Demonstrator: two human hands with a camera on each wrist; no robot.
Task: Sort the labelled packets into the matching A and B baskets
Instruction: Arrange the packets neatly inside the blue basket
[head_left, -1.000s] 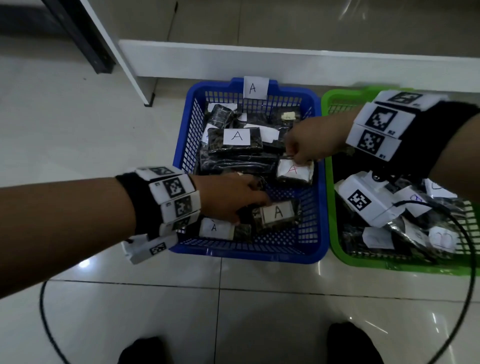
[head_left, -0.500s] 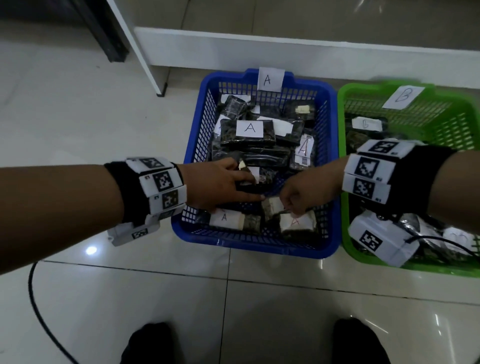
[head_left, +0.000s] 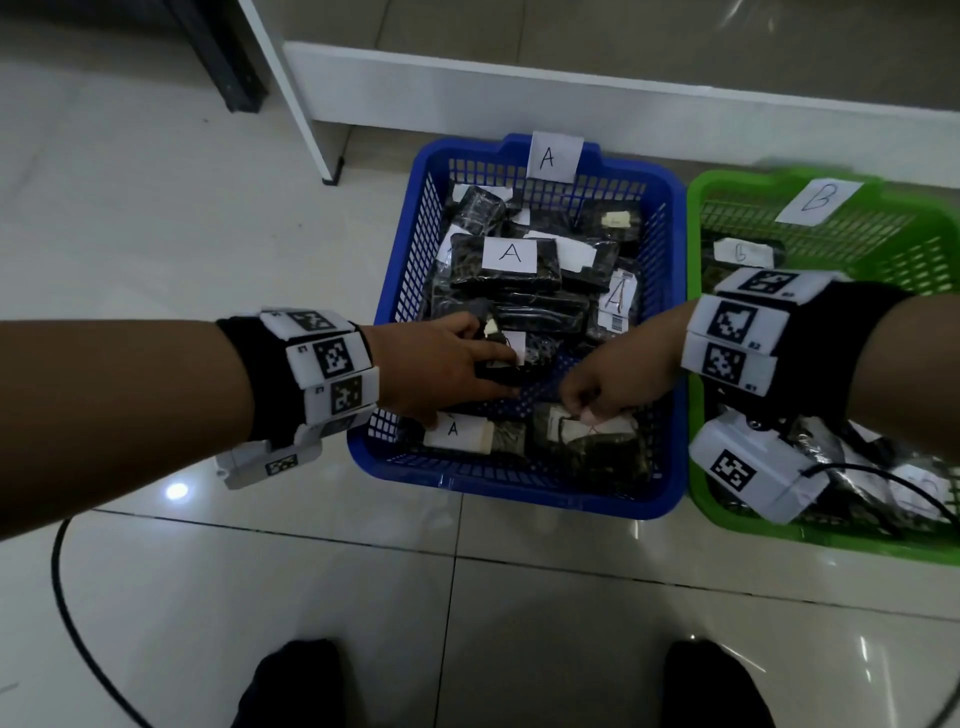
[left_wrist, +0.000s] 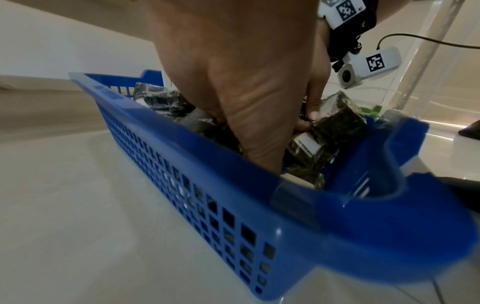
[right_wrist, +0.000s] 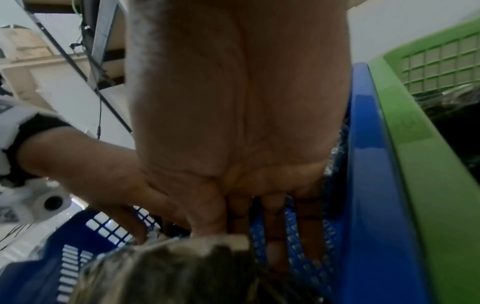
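1. Left hand (head_left: 441, 374) reaches into the blue basket (head_left: 519, 493) from its left side; we find its fingers curled round a dark packet (head_left: 498, 364) near the basket's middle, and its thumb presses an A-labelled packet (head_left: 457, 434) by the near wall.
2. Right hand (head_left: 613, 384) reaches in across the blue basket's right wall; its thumb and fingers pinch the white label of a dark packet (head_left: 587, 441) lying at the near right of the floor. In the right wrist view (right_wrist: 241, 144) the other fingers point straight down to the mesh floor.
3. We note the green basket (head_left: 727, 218) standing just beside the blue one on the right, with a B card (head_left: 821, 200) on its far wall; the right forearm and wrist camera hide most of its packets.
4. An A card (head_left: 553, 156) stands on the blue basket's far rim. Behind both baskets runs a white ledge (head_left: 519, 88); a black cable (head_left: 67, 597) lies on the tiled floor at left.
5. Against half a second ago: the left hand is in much the same place, while the right hand sits a little deeper toward the near right, with the pinched packet set down close to the front wall.
6. Count: two baskets, two hands, two cards. In the blue basket we read five A labels; further packets are stacked and cannot be counted surely.
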